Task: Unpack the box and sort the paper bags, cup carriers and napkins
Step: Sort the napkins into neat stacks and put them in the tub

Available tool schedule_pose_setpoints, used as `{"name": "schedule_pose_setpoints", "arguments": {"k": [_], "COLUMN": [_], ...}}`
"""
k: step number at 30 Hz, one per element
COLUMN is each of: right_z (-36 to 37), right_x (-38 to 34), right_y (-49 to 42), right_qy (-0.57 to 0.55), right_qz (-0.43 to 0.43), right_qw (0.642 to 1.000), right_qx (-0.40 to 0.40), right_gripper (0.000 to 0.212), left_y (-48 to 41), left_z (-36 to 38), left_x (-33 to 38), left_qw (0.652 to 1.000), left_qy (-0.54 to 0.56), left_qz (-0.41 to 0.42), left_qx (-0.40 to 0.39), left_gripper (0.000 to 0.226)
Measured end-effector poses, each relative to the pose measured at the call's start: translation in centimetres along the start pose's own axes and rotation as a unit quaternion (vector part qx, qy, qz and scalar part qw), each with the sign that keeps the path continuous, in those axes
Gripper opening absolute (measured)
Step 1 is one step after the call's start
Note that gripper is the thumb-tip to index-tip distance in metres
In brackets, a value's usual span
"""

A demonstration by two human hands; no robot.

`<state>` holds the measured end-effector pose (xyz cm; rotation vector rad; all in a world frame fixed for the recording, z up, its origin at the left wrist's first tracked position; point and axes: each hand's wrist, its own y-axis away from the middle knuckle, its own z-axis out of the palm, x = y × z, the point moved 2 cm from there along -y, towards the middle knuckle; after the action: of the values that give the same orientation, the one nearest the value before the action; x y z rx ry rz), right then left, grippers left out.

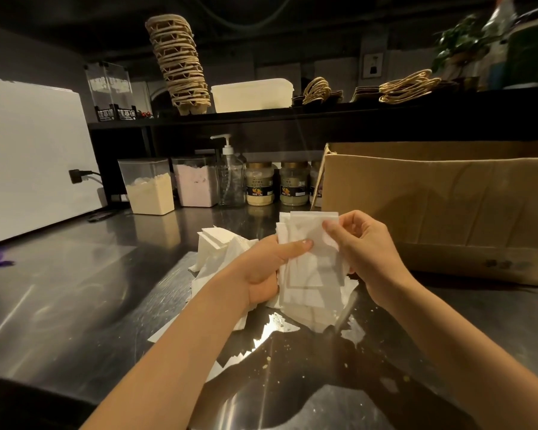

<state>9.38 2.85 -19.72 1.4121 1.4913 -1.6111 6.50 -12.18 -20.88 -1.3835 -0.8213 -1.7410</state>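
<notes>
A bunch of white napkins (311, 268) stands upright between my hands over the steel counter. My left hand (269, 268) grips the bunch from the left, thumb laid across its front. My right hand (359, 243) pinches its upper right edge. More loose napkins (218, 246) lie heaped on the counter behind and under my hands. The open cardboard box (441, 206) sits at the right. On the shelf above, a tall stack of brown cup carriers (182, 62) leans, and dark paper bags with twine handles (407, 86) lie at the right.
A white tub (251, 94) sits on the shelf. Under the shelf stand powder containers (151, 187), a pump bottle (229, 178) and jars (260, 184). A white appliance (28, 156) fills the left. Crumbs dot the steel counter (59, 290).
</notes>
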Motion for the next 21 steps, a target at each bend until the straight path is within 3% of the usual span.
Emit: {"name": "schedule_pose_setpoints", "arguments": {"k": [9, 13, 18, 21], "right_z": [0.0, -0.5, -0.2, 0.3], "right_x": [-0.4, -0.1, 0.7, 0.9], "right_y": [0.6, 0.0, 0.2, 0.6], "right_qy": [-0.033, 0.049, 0.231, 0.294], "right_qz": [0.034, -0.003, -0.040, -0.070], "right_qw": [0.998, 0.998, 0.955, 0.922], "right_qx": [-0.033, -0.029, -0.181, -0.240], "right_gripper": [0.008, 0.005, 0.016, 0.027], "left_y": [0.3, 0.2, 0.5, 0.7], "left_z": [0.1, -1.2, -2.5, -2.7], "left_x": [0.1, 1.1, 2.3, 2.5], "left_qw": [1.000, 0.996, 0.985, 0.981], "left_qy": [-0.003, 0.036, 0.088, 0.110], "left_qz": [-0.007, 0.019, 0.072, 0.080], "left_qx": [0.027, 0.075, 0.127, 0.136], "left_gripper": [0.034, 0.035, 0.016, 0.015]}}
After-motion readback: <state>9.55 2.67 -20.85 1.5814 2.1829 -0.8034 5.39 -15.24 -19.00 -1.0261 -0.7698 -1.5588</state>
